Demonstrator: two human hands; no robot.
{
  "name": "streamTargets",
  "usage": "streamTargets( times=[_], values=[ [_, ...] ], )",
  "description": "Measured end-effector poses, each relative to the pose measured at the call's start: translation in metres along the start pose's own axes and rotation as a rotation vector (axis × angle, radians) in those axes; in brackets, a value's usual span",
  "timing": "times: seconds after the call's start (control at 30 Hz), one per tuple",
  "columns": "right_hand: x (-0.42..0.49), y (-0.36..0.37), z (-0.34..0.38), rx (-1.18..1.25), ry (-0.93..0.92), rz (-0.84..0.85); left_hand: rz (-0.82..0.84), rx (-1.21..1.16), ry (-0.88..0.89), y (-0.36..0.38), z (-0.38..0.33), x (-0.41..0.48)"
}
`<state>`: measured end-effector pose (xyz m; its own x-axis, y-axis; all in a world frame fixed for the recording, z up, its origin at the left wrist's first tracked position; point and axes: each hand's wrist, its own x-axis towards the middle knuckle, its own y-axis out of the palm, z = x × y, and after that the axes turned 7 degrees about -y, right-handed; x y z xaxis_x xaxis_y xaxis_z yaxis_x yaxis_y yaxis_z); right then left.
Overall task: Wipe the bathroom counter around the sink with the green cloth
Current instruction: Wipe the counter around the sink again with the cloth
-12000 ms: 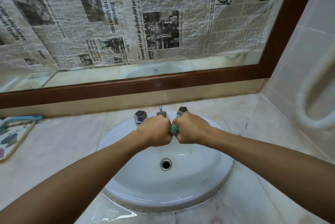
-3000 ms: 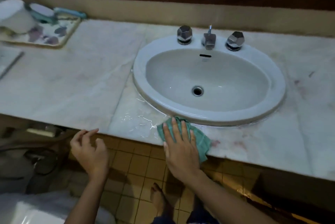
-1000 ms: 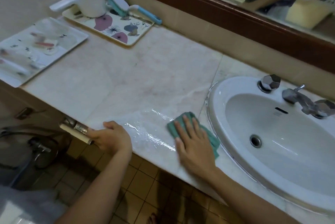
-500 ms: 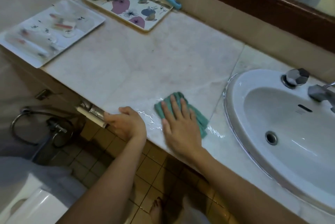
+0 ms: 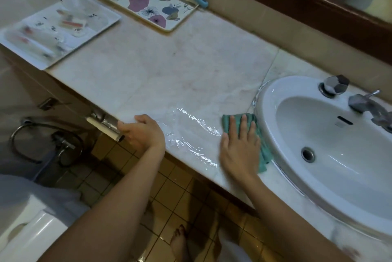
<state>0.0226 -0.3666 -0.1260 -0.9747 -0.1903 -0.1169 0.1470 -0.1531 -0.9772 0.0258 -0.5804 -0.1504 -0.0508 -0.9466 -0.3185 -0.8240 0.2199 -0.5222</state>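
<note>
The green cloth [image 5: 263, 154] lies on the wet marble surface [image 5: 169, 71] against the sink rim [image 5: 265, 100], pressed flat under the straight fingers [image 5: 244, 124] of the right hand [image 5: 239, 149], while the left hand [image 5: 142, 132] curls its fingers over the front edge; a stroke toward that edge could sweep the standing water [image 5: 191, 134] onto the floor tiles [image 5: 180, 187].

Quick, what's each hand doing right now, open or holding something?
Left hand: fingers curled, gripping the front edge of the pale marble counter.
Right hand: open, fingers straight, pressing the green cloth flat.
</note>
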Motion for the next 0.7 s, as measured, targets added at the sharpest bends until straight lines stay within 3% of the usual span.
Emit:
streamTargets(
  times=[0.07, 0.17, 0.33, 0.7],
  values=[
    [-0.002, 0.004, 0.026, 0.031, -0.010, 0.006, 0.007, -0.008, 0.022, -0.001, 0.001, -0.001],
    [-0.028, 0.014, 0.045, 0.025, -0.205, -0.005, 0.022, -0.024, 0.025, -0.003, -0.002, -0.003],
    [-0.089, 0.020, 0.006, -0.049, -0.481, -0.026, 0.063, -0.047, 0.016, -0.010, -0.003, -0.006],
    [-0.176, -0.014, -0.162, 0.180, -0.156, -0.077, 0.276, -0.171, -0.049, -0.046, 0.018, -0.034]
  ],
)
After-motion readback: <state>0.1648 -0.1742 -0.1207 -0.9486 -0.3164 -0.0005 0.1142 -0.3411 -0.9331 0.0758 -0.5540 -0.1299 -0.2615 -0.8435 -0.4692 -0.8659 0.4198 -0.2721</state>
